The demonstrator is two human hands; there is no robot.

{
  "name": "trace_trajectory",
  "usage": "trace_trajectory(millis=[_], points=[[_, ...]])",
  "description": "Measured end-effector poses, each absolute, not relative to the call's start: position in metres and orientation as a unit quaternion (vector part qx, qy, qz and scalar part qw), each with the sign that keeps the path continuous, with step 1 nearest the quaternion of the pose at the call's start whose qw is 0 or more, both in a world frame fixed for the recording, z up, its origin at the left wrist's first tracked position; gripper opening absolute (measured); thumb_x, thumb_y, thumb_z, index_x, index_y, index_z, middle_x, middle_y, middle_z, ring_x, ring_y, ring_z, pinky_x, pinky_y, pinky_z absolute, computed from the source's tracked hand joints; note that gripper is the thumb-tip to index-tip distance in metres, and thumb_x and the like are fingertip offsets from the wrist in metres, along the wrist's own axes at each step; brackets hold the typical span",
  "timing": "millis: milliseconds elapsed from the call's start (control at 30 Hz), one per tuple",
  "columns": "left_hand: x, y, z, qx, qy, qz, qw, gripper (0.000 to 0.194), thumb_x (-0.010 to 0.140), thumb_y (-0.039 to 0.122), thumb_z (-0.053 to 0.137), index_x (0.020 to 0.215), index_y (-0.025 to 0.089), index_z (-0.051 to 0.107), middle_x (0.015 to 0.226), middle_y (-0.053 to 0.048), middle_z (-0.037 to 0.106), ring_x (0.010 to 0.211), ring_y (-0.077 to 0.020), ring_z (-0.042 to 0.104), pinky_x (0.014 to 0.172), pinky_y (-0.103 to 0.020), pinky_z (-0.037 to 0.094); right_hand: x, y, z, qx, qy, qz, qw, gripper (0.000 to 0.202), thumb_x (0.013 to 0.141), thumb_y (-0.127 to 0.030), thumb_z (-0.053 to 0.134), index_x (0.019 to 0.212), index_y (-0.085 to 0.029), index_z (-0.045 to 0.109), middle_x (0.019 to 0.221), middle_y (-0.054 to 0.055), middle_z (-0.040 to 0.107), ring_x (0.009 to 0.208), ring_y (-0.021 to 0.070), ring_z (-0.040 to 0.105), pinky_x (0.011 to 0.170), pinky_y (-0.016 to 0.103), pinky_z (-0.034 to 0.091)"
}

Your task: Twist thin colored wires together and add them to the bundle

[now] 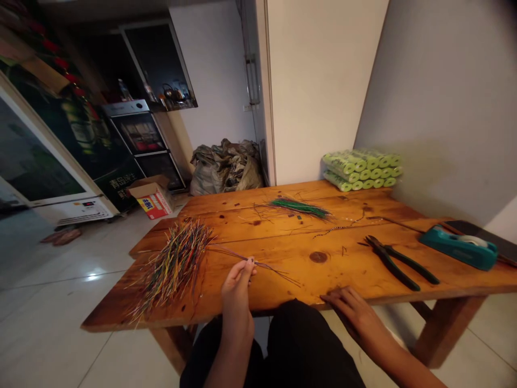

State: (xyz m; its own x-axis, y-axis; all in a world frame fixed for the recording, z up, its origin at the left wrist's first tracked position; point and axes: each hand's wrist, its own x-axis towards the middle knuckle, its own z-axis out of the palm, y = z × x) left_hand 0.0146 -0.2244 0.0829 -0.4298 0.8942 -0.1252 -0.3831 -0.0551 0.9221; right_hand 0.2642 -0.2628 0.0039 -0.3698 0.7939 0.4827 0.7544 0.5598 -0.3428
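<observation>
Between the thumb and fingers of my left hand (237,285) are a few thin wires (278,271), their loose ends pointing right and toward me. To its left lies a big heap of multicoloured wires (177,264). My right hand (352,306) rests at the table's near edge, fingers stretched out to the left, with nothing visible in it. Dark-handled pliers (398,258) lie beyond it to the right, jaws slightly apart. Farther back is a bundle of green wires (299,207), with a thin twisted strand (337,229) near it.
The wooden table (250,231) spans the front. A teal tape dispenser (460,247) stands at its right end. Wrapped green-and-white rolls (363,170) sit at the back right. Stuffed sacks (226,168) and an open carton (151,198) are on the floor behind.
</observation>
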Motion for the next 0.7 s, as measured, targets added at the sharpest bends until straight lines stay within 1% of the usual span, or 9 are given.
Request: trace_trajectory(millis=[67, 133, 200, 300, 367, 433, 500, 633, 700], points=[[0.016, -0.225, 0.086, 0.280, 0.494, 0.669, 0.480, 0.023, 0.058, 0.032, 0.072, 0.074, 0.016, 0.068, 0.070, -0.001, 0.065, 0.065, -0.0087, 0.055, 0.061, -0.018, 0.038, 0.260, -0.256, 0.015, -0.505, -0.769, 0.064, 0.387, 0.024, 0.086, -0.025, 0.042, 0.099, -0.022, 0.062, 0.090, 0.007, 0.063, 0.087, 0.0208, 0.058, 0.075, 0.035, 0.050], [0.016, -0.226, 0.090, 0.324, 0.478, 0.648, 0.497, 0.020, 0.058, 0.031, 0.072, 0.070, 0.015, 0.067, 0.069, -0.002, 0.066, 0.068, -0.0106, 0.057, 0.067, -0.019, 0.040, 0.251, -0.247, 0.035, -0.533, -0.701, 0.114, 0.460, 0.023, 0.084, -0.033, 0.045, 0.090, -0.022, 0.064, 0.089, 0.007, 0.065, 0.086, 0.0218, 0.060, 0.074, 0.035, 0.050], [0.015, -0.226, 0.094, 0.367, 0.462, 0.623, 0.513, 0.019, 0.059, 0.031, 0.072, 0.067, 0.015, 0.066, 0.070, -0.003, 0.067, 0.072, -0.0125, 0.059, 0.071, -0.021, 0.041, 0.234, -0.236, 0.061, -0.526, -0.656, 0.188, 0.507, 0.022, 0.081, -0.037, 0.049, 0.086, -0.022, 0.065, 0.091, 0.008, 0.066, 0.087, 0.0224, 0.060, 0.074, 0.034, 0.049], [0.013, -0.223, 0.097, 0.399, 0.451, 0.591, 0.537, 0.020, 0.060, 0.032, 0.071, 0.067, 0.014, 0.065, 0.072, -0.005, 0.069, 0.071, -0.0132, 0.060, 0.067, -0.021, 0.043, 0.197, -0.221, 0.100, -0.474, -0.620, 0.297, 0.550, 0.019, 0.078, -0.036, 0.055, 0.083, -0.021, 0.064, 0.089, 0.006, 0.066, 0.086, 0.0205, 0.059, 0.075, 0.032, 0.047], [0.012, -0.219, 0.098, 0.398, 0.448, 0.577, 0.554, 0.021, 0.061, 0.034, 0.070, 0.068, 0.015, 0.063, 0.072, -0.006, 0.070, 0.067, -0.0126, 0.060, 0.061, -0.020, 0.043, 0.172, -0.213, 0.116, -0.442, -0.596, 0.374, 0.557, 0.020, 0.076, -0.037, 0.056, 0.081, -0.020, 0.063, 0.085, 0.006, 0.066, 0.079, 0.0186, 0.060, 0.067, 0.029, 0.047], [0.011, -0.215, 0.098, 0.403, 0.440, 0.577, 0.558, 0.021, 0.061, 0.033, 0.070, 0.069, 0.016, 0.063, 0.070, -0.005, 0.070, 0.064, -0.0116, 0.060, 0.059, -0.019, 0.043, 0.155, -0.205, 0.120, -0.417, -0.574, 0.433, 0.556, 0.023, 0.075, -0.039, 0.055, 0.082, -0.018, 0.061, 0.081, 0.005, 0.066, 0.072, 0.0171, 0.060, 0.058, 0.026, 0.046], [0.012, -0.212, 0.099, 0.424, 0.437, 0.581, 0.540, 0.020, 0.060, 0.031, 0.070, 0.069, 0.015, 0.064, 0.066, -0.004, 0.069, 0.061, -0.0110, 0.060, 0.060, -0.019, 0.044, 0.150, -0.200, 0.113, -0.421, -0.577, 0.431, 0.552, 0.023, 0.075, -0.038, 0.055, 0.082, -0.017, 0.061, 0.077, 0.005, 0.065, 0.068, 0.0162, 0.059, 0.055, 0.025, 0.044], [0.012, -0.209, 0.100, 0.454, 0.454, 0.572, 0.511, 0.020, 0.056, 0.028, 0.072, 0.068, 0.014, 0.063, 0.062, -0.003, 0.068, 0.062, -0.0136, 0.062, 0.063, -0.022, 0.046, 0.158, -0.198, 0.095, -0.464, -0.629, 0.338, 0.524, 0.017, 0.075, -0.032, 0.053, 0.077, -0.018, 0.064, 0.074, 0.004, 0.065, 0.065, 0.0158, 0.057, 0.058, 0.027, 0.044], [0.012, -0.210, 0.098, 0.472, 0.456, 0.561, 0.505, 0.023, 0.058, 0.027, 0.071, 0.075, 0.015, 0.060, 0.062, -0.003, 0.068, 0.063, -0.0146, 0.063, 0.064, -0.023, 0.046, 0.161, -0.201, 0.091, -0.475, -0.655, 0.293, 0.510, 0.016, 0.075, -0.029, 0.052, 0.077, -0.019, 0.064, 0.071, 0.004, 0.064, 0.062, 0.0158, 0.056, 0.056, 0.027, 0.044]])
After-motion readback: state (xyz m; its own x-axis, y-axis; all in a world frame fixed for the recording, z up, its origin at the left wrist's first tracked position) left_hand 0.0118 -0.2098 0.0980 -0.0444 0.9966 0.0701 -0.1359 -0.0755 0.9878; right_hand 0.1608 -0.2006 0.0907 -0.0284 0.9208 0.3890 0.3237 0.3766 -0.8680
